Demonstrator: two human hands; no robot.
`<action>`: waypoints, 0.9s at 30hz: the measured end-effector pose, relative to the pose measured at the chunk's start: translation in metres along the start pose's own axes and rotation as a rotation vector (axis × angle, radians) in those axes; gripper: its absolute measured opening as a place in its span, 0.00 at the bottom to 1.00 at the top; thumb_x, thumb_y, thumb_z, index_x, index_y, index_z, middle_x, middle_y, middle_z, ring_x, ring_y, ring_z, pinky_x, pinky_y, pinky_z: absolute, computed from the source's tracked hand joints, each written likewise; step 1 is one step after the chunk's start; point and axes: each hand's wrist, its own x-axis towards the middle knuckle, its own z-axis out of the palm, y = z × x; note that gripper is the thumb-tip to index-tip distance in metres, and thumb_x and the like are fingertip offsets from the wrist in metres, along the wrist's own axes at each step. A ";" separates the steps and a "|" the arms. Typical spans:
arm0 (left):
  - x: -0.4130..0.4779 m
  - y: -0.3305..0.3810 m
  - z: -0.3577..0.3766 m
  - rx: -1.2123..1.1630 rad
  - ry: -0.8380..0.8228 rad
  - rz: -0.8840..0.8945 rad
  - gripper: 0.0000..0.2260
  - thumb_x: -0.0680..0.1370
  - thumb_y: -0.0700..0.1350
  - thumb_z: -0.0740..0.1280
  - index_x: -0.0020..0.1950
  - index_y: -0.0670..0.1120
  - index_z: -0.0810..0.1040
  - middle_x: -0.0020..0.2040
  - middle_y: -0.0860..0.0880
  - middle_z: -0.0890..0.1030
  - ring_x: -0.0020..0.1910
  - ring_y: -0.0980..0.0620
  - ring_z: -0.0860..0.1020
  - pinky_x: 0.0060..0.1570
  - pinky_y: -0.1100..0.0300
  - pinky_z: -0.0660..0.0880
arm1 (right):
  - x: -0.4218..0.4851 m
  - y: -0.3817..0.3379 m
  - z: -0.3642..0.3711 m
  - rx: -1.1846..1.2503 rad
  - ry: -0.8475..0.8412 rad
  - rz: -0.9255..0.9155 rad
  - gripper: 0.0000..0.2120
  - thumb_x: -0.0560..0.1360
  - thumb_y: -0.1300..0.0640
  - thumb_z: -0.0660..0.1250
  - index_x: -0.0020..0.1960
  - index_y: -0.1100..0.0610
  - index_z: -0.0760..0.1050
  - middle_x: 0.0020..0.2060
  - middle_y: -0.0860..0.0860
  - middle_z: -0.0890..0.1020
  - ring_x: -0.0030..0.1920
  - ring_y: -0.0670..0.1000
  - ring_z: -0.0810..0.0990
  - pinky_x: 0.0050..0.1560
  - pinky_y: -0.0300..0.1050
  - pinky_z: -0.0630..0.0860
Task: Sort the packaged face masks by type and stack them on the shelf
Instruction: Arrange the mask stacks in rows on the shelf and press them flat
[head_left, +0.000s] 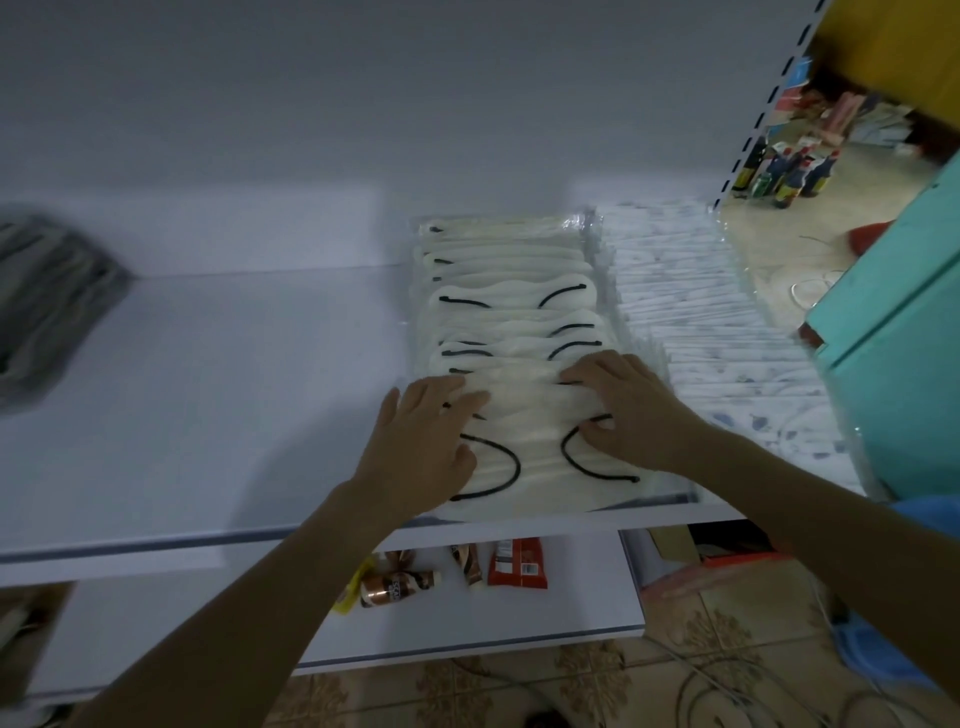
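1. The white shelf (234, 389) runs across the middle of the view; a row of cream masks (511, 312) with black ear loops, in clear wrappers, lies on it from 12 o'clock down to about 5 o'clock of centre, each pack overlapping the next.
2. The front cream pack (524, 452) sits at the shelf's near edge, at about 5 o'clock; both hands are on it.
3. The left hand (431, 447) lies palm down on the pack's left end; its fingers are straight and close together, pointing toward 1 o'clock, holding nothing.
4. The right hand (634, 410) lies palm down on the pack's right end; its fingers are spread wide and nearly flat, pointing toward 10 o'clock, the thumb resting on a black loop.
5. A second row of white masks with a blue print (691, 322) lies just beside the cream row, at 3 o'clock, the wrappers touching.
6. A blurred grey pile (47, 301) sits at 9 o'clock, well apart from both rows; what it holds is unclear.
7. On the lower shelf (571, 618), at 6 o'clock, lie copper-brown packets (400, 584) and a red packet (518, 564); a teal cabinet (893, 338) stands at 3 o'clock; bottles (789, 171) stand on the floor at 2 o'clock.
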 end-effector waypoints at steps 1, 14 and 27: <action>-0.002 0.001 0.002 0.008 -0.022 0.014 0.28 0.71 0.51 0.53 0.71 0.49 0.68 0.72 0.45 0.65 0.71 0.44 0.62 0.70 0.42 0.55 | 0.003 -0.001 -0.001 0.038 -0.016 0.027 0.24 0.73 0.52 0.62 0.68 0.55 0.67 0.67 0.52 0.67 0.68 0.55 0.63 0.70 0.49 0.58; -0.029 0.021 0.050 0.089 0.276 0.260 0.21 0.82 0.50 0.49 0.57 0.41 0.78 0.60 0.38 0.77 0.60 0.38 0.76 0.57 0.41 0.74 | 0.030 -0.011 -0.007 0.030 0.178 0.282 0.11 0.76 0.54 0.64 0.57 0.54 0.77 0.52 0.52 0.79 0.58 0.55 0.69 0.57 0.45 0.65; -0.019 0.039 0.071 0.119 0.381 0.187 0.18 0.76 0.49 0.56 0.61 0.40 0.69 0.66 0.38 0.73 0.65 0.39 0.72 0.60 0.39 0.71 | 0.036 -0.005 -0.010 0.064 0.200 0.137 0.22 0.71 0.68 0.58 0.62 0.53 0.74 0.59 0.51 0.77 0.60 0.55 0.70 0.62 0.45 0.61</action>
